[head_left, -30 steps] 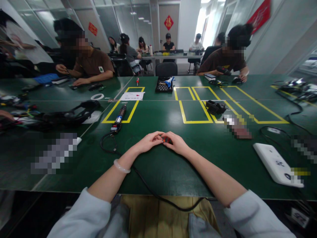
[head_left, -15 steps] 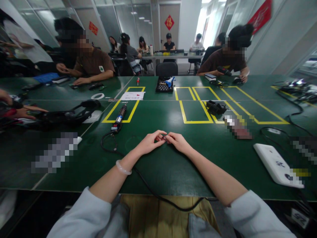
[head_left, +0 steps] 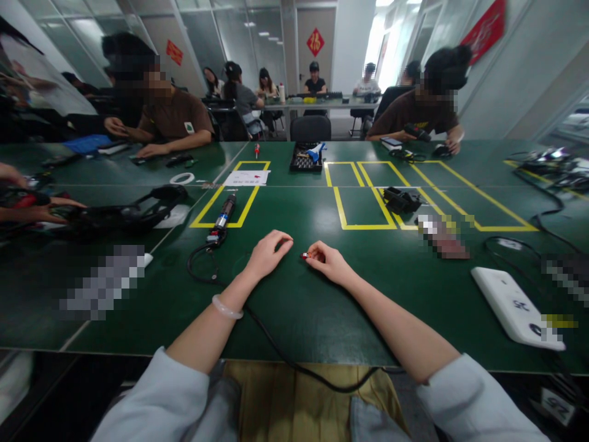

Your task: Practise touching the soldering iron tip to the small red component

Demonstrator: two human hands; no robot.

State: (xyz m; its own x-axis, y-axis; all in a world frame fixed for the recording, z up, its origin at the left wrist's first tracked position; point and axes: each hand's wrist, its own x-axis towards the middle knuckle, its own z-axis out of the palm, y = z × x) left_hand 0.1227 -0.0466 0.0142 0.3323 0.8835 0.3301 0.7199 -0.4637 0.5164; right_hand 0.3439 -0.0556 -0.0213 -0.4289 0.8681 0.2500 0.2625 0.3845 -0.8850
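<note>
Parting from the right hand (head_left: 330, 263) within the last half-second, the left hand (head_left: 265, 256) curls loosely, fingertip contact unclear, leaving the small red part (head_left: 304, 255) pinched in the right hand alone over the tabletop (head_left: 294, 322).

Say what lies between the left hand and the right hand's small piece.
Head view: only green tabletop shows between the left hand and the small piece.

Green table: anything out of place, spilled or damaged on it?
Nothing looks spilled or broken. The black cable is a bit odd: it sags off the near edge of the green table, where it might snag. The dark cylindrical tool also overshoots the yellow tape outline, its near end past the line.
</note>
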